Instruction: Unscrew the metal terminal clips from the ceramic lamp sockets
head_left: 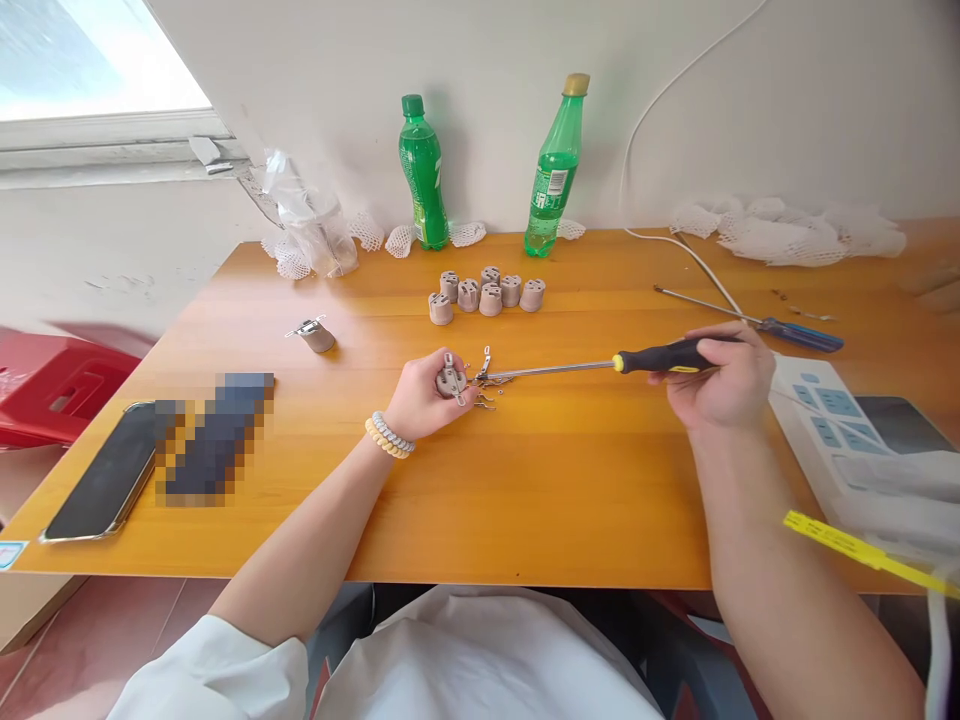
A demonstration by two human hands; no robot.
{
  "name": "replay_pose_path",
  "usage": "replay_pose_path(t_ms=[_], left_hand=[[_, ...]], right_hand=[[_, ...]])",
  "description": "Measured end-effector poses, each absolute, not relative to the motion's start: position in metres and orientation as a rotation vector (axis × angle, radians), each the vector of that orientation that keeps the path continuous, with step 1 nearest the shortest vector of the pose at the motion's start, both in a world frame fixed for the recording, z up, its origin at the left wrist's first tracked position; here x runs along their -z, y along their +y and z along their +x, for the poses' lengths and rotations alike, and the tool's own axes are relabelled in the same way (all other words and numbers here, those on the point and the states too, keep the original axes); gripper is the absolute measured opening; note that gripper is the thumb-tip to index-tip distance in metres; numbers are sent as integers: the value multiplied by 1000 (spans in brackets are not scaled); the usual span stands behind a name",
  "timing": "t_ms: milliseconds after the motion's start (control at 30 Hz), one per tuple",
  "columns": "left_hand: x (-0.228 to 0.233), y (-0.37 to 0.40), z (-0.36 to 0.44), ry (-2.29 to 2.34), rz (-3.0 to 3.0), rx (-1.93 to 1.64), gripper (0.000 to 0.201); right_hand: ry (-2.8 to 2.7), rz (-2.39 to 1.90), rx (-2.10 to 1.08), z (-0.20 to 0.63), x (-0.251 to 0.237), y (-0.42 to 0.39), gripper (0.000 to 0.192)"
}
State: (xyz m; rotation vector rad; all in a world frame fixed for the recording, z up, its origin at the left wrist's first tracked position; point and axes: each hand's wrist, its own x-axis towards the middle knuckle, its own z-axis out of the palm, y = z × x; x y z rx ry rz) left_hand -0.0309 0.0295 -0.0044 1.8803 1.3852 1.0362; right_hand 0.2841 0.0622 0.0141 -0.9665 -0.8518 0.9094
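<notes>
My left hand (425,392) is closed around a ceramic lamp holder (451,381) with metal bracket tabs on its face, tilted toward me. My right hand (724,378) grips the black and yellow handle of a screwdriver (559,370). Its long shaft points left, the tip among small metal parts (487,378) beside my left fingers; whether it touches any of them I cannot tell. Several similar lamp holders (490,298) stand grouped farther back. One more lamp holder with a bracket (318,336) lies apart at the left.
Two green bottles (424,180) stand along the wall amid white foam nets (780,230). A blue-handled screwdriver (799,335) lies at the right, near a white power strip (832,420) and cable. A phone (105,475) and a blurred dark object (217,435) lie at the left.
</notes>
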Motion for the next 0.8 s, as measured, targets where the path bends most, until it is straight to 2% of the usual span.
replay_pose_path(t_ms=[133, 333, 533, 700, 800], left_hand=[[7, 31, -27, 1235, 1681, -1079, 27], [8, 34, -21, 1442, 1809, -1080, 20], [9, 36, -21, 1544, 1866, -1026, 22], [8, 36, -20, 1876, 2037, -1072, 15], [2, 36, -21, 2067, 2072, -1097, 20]], right_hand=[[-833, -953, -893, 281, -10, 66, 4], [-796, -952, -864, 286, -12, 70, 6], [-710, -932, -835, 291, -13, 71, 8], [-737, -898, -906, 277, -16, 66, 9], [-745, -890, -922, 269, -18, 62, 7]])
